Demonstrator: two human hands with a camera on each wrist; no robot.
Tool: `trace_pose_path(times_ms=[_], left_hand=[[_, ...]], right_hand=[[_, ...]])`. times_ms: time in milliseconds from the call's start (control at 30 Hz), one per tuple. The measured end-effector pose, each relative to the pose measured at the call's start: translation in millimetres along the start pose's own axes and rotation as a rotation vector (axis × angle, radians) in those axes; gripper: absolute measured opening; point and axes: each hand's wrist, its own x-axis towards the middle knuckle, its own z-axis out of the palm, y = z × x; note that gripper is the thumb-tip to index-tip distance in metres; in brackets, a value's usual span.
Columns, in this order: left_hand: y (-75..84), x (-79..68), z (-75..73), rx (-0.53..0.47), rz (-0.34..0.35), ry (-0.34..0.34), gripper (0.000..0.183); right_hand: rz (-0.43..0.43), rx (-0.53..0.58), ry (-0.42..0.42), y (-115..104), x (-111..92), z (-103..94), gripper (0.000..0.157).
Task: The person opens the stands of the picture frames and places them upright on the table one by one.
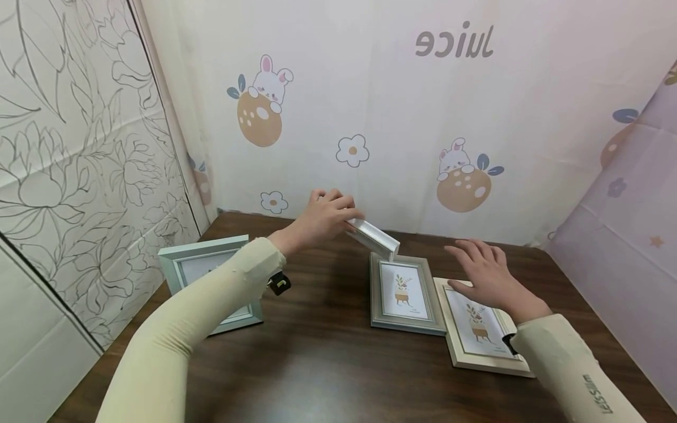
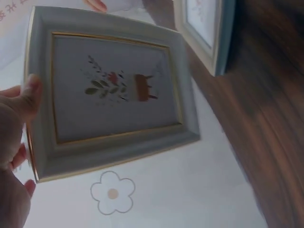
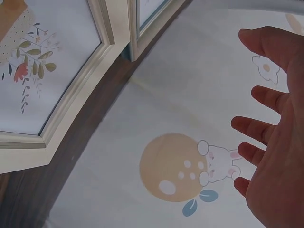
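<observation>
Pale-yellow-sleeved left hand (image 1: 319,216) grips a greyish-white, gold-lined picture frame (image 2: 114,90) near the worktop's (image 1: 296,370) far edge, apparently mid-placement, needing lowering; right hand (image 1: 483,276) spread, empty.

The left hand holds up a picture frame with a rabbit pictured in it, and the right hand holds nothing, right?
Not quite: the left hand holds up a picture frame, but it shows a potted plant, not a rabbit; see the left wrist view. The right hand holds nothing.
</observation>
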Motion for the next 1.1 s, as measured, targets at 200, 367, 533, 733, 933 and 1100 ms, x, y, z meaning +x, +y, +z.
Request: trace_pose_path(times_ms=[200,367,533,733,933,1100], left_hand=[[-2.4,-4.7,9.2,-0.018,0.102,0.074,0.026],[-0.7,-8.9,15.3,-0.038,0.181,0.153,0.029],[0.6,-12.8,19.3,-0.050,0.235,0.231,0.034],[3.9,-20.4,21.7,-0.056,0.270,0.288,0.034],[7.7,-26.5,25.8,-0.035,0.292,0.317,0.034],[8.8,-29.2,26.2,-0.017,0.298,0.312,0.034]], right_hand=[[0.002,0.010,0.022,1.8,-3.5,-0.7,0.072],[-0.005,-0.002,0.058,4.8,-8.2,-1.5,0.072],[0.016,-0.003,0.060,7.6,-12.6,-4.0,0.072],[0.027,0.000,0.068,12.5,-19.7,-3.9,0.072],[0.032,0.004,0.072,15.4,-23.7,-1.1,0.073],[0.019,-0.003,0.093,15.6,-20.6,-1.2,0.073]])
